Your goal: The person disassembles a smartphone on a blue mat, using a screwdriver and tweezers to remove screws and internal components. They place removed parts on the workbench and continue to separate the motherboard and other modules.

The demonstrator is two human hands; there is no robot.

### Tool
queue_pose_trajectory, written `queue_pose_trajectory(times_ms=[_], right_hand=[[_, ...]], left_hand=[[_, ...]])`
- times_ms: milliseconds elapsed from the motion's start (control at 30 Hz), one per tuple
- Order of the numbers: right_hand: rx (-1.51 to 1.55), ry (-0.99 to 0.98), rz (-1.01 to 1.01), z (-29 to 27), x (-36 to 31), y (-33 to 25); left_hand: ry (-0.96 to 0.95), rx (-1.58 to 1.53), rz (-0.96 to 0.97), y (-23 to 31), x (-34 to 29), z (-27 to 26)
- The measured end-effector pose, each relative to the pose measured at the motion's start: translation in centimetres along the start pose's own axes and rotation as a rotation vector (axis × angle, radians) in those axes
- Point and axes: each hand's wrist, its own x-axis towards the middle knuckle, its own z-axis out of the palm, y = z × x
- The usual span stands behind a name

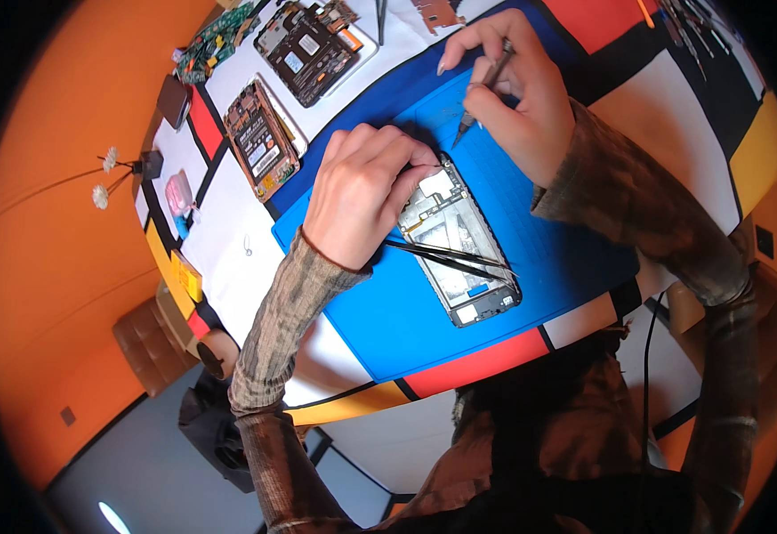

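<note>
An opened smartphone frame (470,233) with a silvery inner plate and black ends lies slanted on a blue work mat (379,320). At its upper end the thumb and fingertips of my left hand (362,182) are pinched together against the edge. Black tweezers (459,258) stick out from beneath that hand's palm and cross over the phone, their tips apart near its right side. My right hand (523,93) is raised beyond the phone, closed around a slim grey pen-shaped tool (488,84). The tool's pointed dark tip is aimed down at the mat, apart from the phone.
Two more opened phones, one with a copper-coloured rim (262,138) and one dark (306,52), lie at the far left. Behind them are green circuit boards (215,44). Several thin tools (695,36) lie far right. A black cable (648,374) hangs near my right arm.
</note>
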Motion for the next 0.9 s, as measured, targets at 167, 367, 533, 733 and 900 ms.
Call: queue_pose_trajectory(times_ms=[167, 367, 533, 733, 900], right_hand=[[-0.103, 0.161, 0.023, 0.4, 0.2, -0.6], [-0.178, 0.253, -0.053, 0.1, 0.3, -0.4], [-0.149, 0.241, 0.101, -0.2, -0.3, -0.5], [-0.149, 0.263, 0.065, -0.2, -0.2, -0.7], [-0.140, 0.281, 0.117, -0.3, -0.5, -0.3]], left_hand=[[-0.051, 0.091, 0.018, 0.8, 0.9, -0.3], [-0.093, 0.213, 0.146, 1.2, 1.6, -0.3], [-0.124, 0.231, 0.160, 1.3, 2.0, -0.3], [-0.125, 0.174, 0.117, 1.1, 1.8, -0.7], [-0.132, 0.109, 0.012, 2.5, 0.0, -1.4]])
